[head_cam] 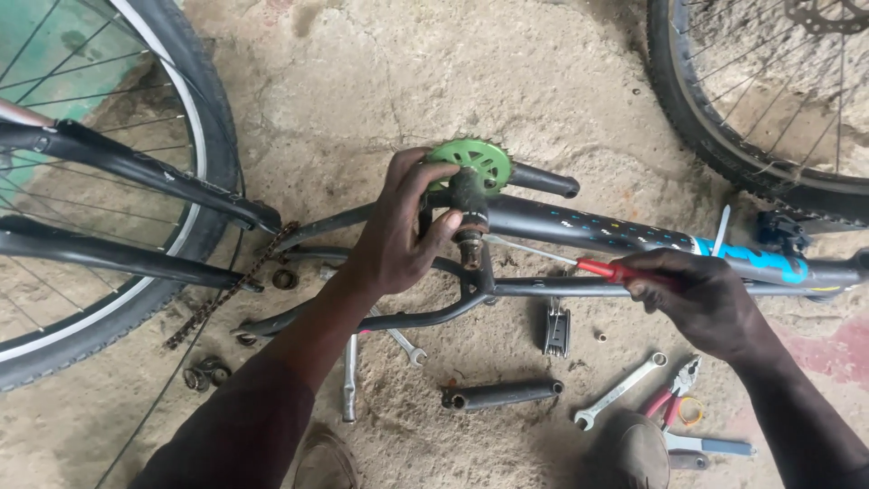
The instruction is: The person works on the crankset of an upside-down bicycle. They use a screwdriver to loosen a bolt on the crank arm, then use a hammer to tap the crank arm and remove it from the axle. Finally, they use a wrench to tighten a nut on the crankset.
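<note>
Head view: left hand grips bottom bracket beside green chainring.

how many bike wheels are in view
2. One spoked wheel stands at the left edge, beside the black frame stays. The other wheel is at the top right corner, with a brake disc at its hub. Both are cut off by the picture's edges; more may lie outside.

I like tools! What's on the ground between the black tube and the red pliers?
A silver spanner lies on the ground between the black tube and the red pliers, seen in the head view.
</note>
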